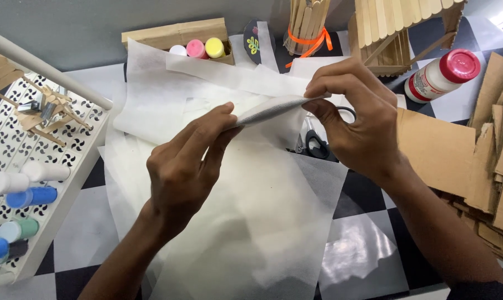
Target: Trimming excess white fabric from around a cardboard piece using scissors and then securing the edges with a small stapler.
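Observation:
My left hand and my right hand hold a thin flat grey-white piece between them, seen edge-on. The left thumb and fingers pinch its left end, the right fingertips pinch its right end. Below the hands lie large sheets of thin white paper spread over a black-and-white checkered surface. Black-handled scissors lie partly hidden behind my right hand.
A white glue bottle with a red cap lies at the right, next to torn cardboard pieces. A stick-built house and a bundle of craft sticks stand at the back. Small paint bottles sit in a cardboard box; more paint bottles lie on a white perforated tray.

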